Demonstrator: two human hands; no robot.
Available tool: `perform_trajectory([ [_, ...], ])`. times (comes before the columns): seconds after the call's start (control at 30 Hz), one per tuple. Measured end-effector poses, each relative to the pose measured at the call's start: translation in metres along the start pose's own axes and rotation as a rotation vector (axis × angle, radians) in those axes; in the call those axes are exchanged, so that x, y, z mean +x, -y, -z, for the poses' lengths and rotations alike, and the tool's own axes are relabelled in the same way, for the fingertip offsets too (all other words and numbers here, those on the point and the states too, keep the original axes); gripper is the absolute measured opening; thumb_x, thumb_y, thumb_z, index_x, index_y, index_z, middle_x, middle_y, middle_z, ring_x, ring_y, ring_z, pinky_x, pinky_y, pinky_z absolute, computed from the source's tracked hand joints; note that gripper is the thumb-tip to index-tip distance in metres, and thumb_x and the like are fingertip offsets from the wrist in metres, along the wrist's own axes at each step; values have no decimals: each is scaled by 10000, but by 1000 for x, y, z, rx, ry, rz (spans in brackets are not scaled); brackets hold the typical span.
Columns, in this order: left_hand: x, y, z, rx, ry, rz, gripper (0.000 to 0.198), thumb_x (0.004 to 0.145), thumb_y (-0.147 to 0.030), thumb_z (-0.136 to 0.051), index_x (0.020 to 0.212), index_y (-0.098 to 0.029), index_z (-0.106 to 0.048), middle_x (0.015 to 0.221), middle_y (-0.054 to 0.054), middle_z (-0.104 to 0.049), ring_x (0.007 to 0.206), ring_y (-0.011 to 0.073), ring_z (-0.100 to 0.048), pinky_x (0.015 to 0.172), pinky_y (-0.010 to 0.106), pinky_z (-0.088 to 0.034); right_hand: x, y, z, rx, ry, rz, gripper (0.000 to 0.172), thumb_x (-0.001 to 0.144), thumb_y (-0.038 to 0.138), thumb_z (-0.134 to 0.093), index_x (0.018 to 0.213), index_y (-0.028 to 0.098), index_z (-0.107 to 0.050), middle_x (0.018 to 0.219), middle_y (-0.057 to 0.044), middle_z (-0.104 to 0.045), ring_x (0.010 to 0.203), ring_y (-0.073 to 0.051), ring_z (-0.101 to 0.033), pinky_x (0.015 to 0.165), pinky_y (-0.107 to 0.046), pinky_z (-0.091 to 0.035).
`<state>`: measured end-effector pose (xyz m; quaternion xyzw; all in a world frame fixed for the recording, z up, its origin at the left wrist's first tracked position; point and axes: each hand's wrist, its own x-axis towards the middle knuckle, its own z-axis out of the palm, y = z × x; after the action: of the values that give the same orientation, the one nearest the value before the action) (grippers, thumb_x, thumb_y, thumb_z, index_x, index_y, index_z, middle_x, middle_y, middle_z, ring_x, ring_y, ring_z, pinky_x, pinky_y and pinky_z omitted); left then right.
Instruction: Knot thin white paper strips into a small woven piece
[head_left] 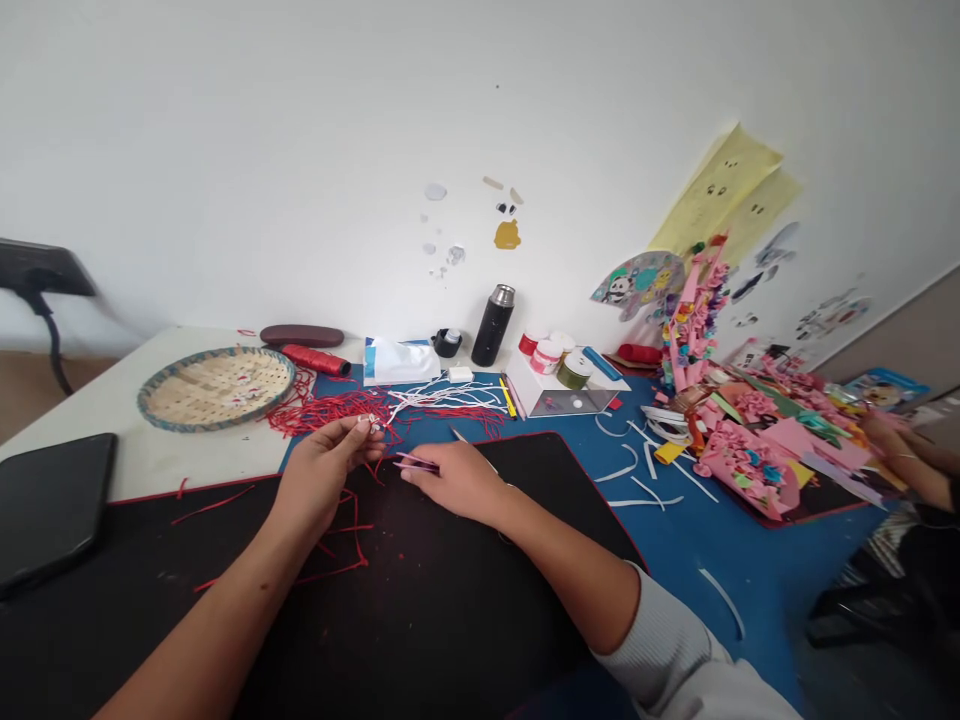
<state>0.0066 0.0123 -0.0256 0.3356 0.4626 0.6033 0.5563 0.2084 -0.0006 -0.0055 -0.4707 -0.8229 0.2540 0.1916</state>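
Observation:
Between the thumb and fingers of my left hand is pinched a small white piece, too small to make out exactly; some red shows beside it. My right hand is closed on purple tweezers, whose tips point left toward the left hand without touching it. A thin pointed metal tip shows just past the right knuckles; the rest of that tool is mostly hidden by the hand. Loose red threads lie on the black mat beneath the left hand.
Behind my hands lie a red thread pile, white cords and a red thread spool. A woven basket and a phone-like black slab are left. A black flask stands back. Pink paper crafts and another person's arm are right.

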Motion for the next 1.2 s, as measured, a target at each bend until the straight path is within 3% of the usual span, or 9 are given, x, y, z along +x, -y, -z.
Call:
perform_trajectory([
  [0.13,-1,-3,-1,9,-5,-20,471,520,-522,-961,784,-179,-777,739,28,-767,661,180,-688,686,298,-589,-6,6,12,-202,40,68,177,994,366,-660,1011,219,-756,946,-36,-741,871,-196,-650,800,-298,-404],
  [0.3,-4,-5,-1,53,22,-12,455,539,-532,-953,779,-180,-791,739,32,-767,673,181,-686,679,285,-584,-11,10,34,-138,-20,55,369,957,405,-709,1261,198,-714,1097,-77,-736,1021,-236,-661,844,-316,-446],
  [0.43,-4,-5,-1,50,42,4,456,518,-534,-965,764,-190,-797,711,31,-763,664,187,-687,674,289,-590,-33,5,49,-135,-86,-72,261,983,364,-661,1162,191,-742,964,-63,-746,856,-207,-666,763,-315,-440],
  [0.53,-4,-4,-2,56,54,-5,448,529,-539,-963,756,-189,-799,696,36,-757,659,195,-687,662,297,-589,-59,-4,56,-207,-60,-223,241,965,351,-679,1152,213,-742,986,-54,-736,855,-197,-659,753,-305,-426],
  [0.73,-7,-4,-1,79,81,12,445,569,-548,-955,768,-179,-807,705,37,-757,651,163,-664,654,251,-555,-102,-13,55,-338,33,-294,380,929,398,-731,1261,214,-710,1074,-79,-704,922,-223,-671,796,-311,-457],
  [0.9,-4,0,1,96,90,-2,447,578,-557,-945,770,-178,-804,700,42,-755,644,170,-659,644,262,-548,-109,-6,48,-425,23,-313,294,965,248,-658,1251,212,-715,1155,-100,-710,1094,-262,-665,907,-334,-468],
  [1.2,-4,1,0,78,102,3,407,584,-523,-949,745,-181,-801,694,56,-759,621,178,-665,633,277,-561,-104,-5,51,-339,37,-358,272,904,210,-685,1174,231,-710,1113,-51,-719,831,-183,-690,735,-284,-452],
])
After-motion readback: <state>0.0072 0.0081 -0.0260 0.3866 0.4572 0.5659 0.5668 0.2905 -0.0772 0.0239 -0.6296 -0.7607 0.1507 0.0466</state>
